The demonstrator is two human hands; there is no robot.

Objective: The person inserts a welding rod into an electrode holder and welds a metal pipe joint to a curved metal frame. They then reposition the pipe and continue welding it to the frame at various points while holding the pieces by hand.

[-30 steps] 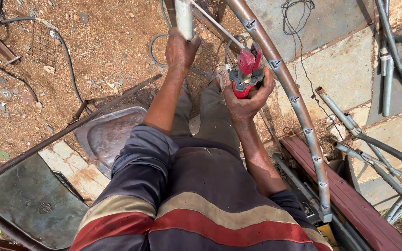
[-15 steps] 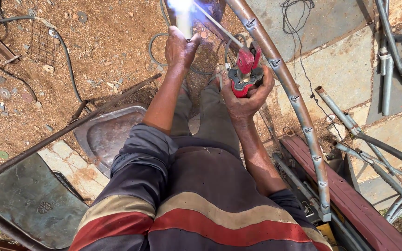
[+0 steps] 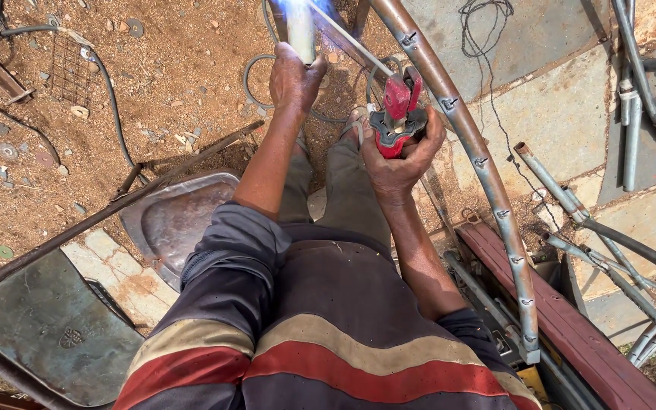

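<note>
- Left hand (image 3: 291, 76): fingers wrapped tight round a pale upright tube (image 3: 301, 34), gripped at its lower end.
- Bright blue-white arc glare (image 3: 298, 9) at the top edge of frame, right at the tube's upper part.
- Right hand (image 3: 400, 156): fingers clamped on a red electrode holder (image 3: 396, 114), jaws pointing up and away from the body.
- Thin welding rod (image 3: 351, 47) runs from the holder's jaws up-left to the glare.
- Holder sits just beside a long curved rusty pipe (image 3: 487, 190) with small tabs welded along it; pipe runs from top centre down to lower right. Touching or not: cannot tell.
- Hands near each other, apart, both held out over the knees.
- Below the arms: grey trousers, dark shirt with tan and red stripes.
- Left of the legs: dished metal seat pan (image 3: 180, 220) in a bent tube frame; a second flat metal panel (image 3: 47, 334) at lower left.
- Ground: red dirt at left with a black cable (image 3: 111, 106) across it, stone paving slabs (image 3: 571, 114) at right.
- Loose grey pipes (image 3: 632, 129) lie at far right; a dark red box section (image 3: 571, 319) lies along the lower right.
</note>
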